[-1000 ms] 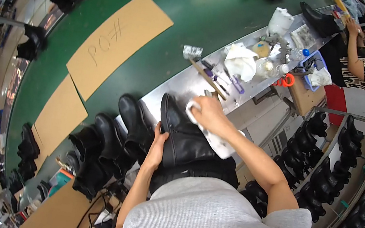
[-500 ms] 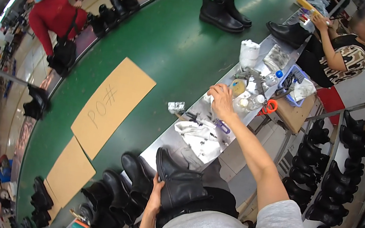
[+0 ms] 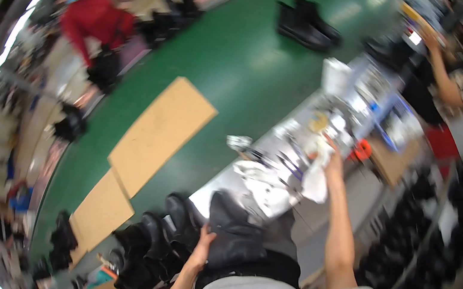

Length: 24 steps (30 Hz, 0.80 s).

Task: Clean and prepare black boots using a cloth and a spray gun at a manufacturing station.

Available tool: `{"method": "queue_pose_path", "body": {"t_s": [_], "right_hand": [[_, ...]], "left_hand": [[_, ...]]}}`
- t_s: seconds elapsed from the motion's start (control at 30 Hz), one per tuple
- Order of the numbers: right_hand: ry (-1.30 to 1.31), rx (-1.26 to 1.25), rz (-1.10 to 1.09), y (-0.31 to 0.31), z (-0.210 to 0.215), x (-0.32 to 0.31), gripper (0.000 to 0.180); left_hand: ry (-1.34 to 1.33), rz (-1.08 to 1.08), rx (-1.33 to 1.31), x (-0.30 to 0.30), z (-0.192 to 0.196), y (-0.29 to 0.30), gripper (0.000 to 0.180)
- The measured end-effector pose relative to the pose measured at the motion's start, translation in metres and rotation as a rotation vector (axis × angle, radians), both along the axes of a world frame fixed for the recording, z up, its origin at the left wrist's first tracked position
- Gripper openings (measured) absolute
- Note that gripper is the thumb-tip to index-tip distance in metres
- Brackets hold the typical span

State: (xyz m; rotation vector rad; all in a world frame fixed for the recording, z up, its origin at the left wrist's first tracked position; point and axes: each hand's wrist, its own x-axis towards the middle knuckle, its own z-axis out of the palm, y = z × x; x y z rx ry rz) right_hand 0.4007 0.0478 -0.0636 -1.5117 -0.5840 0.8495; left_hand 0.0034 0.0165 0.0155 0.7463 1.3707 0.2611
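**Inspector:** Boot position?

**Assistant:** Black boot [image 3: 235, 236] stands at the near end of the metal bench [image 3: 279, 146], steadied by the left hand [image 3: 201, 253], fingers closed against its shaft.

**Inspector:** Right hand [image 3: 332, 160]?

**Assistant:** Stretched far up the bench, clamped on a white cloth [image 3: 315, 179]. Judged mid-job: boot not yet being wiped.

**Inspector:** Packaging, signs?

**Assistant:** Brown cardboard sheets [image 3: 160, 133] lie flat on the green floor [image 3: 244, 62]. Markings are blurred.
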Motion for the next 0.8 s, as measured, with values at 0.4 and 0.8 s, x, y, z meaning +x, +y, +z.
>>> {"method": "queue_pose_path", "body": {"t_s": [0.4, 0.8], "right_hand": [[-0.964, 0.217, 0.236, -0.063, 0.001, -0.101, 0.043], [-0.020, 0.036, -0.004, 0.003, -0.003, -0.025, 0.034]], "left_hand": [[-0.057, -0.068, 0.027, -0.014, -0.039, 0.007, 0.077], [-0.123, 0.016, -0.017, -0.009, -0.031, -0.004, 0.077]]}}
